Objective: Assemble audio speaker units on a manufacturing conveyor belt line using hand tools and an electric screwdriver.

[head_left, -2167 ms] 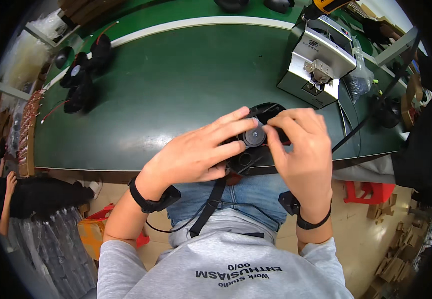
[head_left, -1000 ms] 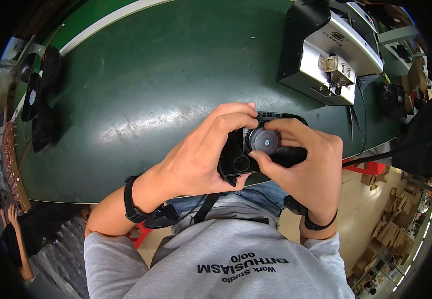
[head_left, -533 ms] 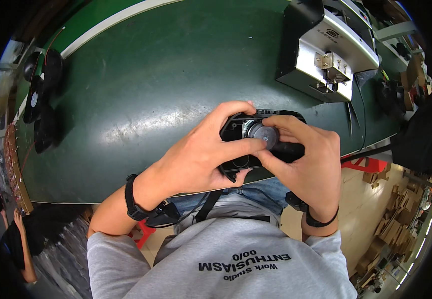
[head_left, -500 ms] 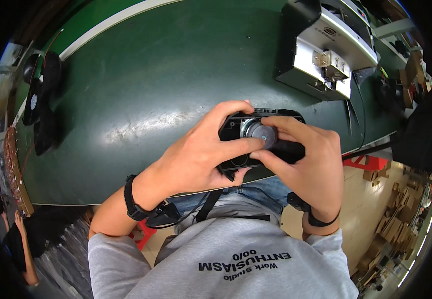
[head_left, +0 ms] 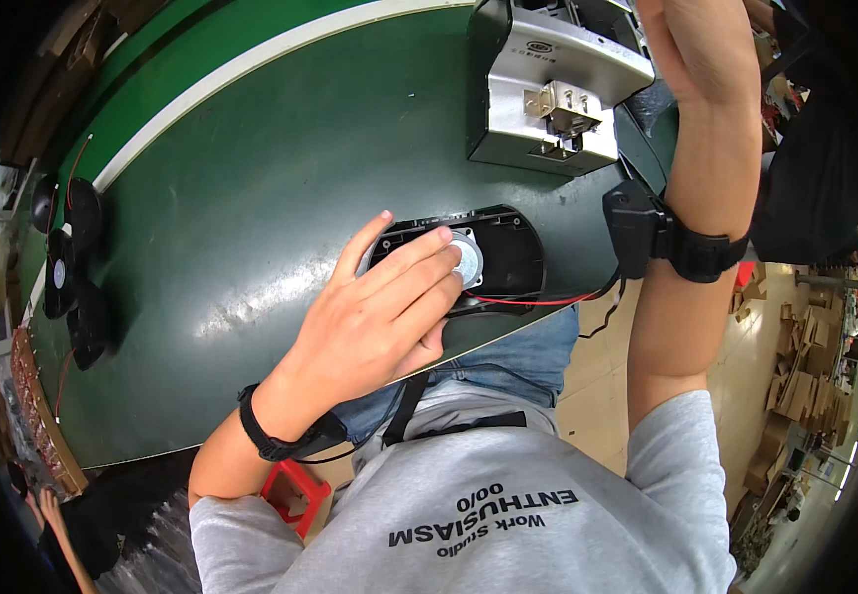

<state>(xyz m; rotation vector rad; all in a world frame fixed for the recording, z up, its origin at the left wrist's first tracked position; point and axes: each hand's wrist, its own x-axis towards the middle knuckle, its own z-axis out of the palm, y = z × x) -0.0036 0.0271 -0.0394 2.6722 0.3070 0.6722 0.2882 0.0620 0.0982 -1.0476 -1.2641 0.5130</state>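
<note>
On the green table (head_left: 241, 218), close to its near edge, lies an oblong black plastic shell (head_left: 516, 247), its hollow side up. A round speaker (head_left: 468, 259) with a silver back and metal frame sits inside the shell, partly covered by fingers. My left hand (head_left: 380, 307) rests over the shell's left part, fingers stretched out and tips on the speaker. Red and black wires (head_left: 538, 300) run from the speaker to the right across the shell's near rim. My right hand (head_left: 701, 45) reaches to the far right beside the machine, its fingers cut off by the picture's upper edge.
A silver and black machine (head_left: 548, 114) stands at the far right of the table. Black speaker parts with red wires (head_left: 78, 262) lie at the left. A red stool (head_left: 295, 500) is below the table; cardboard pieces (head_left: 805, 371) fill the right side. Another person's hand (head_left: 50, 507) shows lower left.
My right hand has let go of the speaker and moved up and right, past the machine. The speaker now lies silver back up in the shell, with my left hand on it.
</note>
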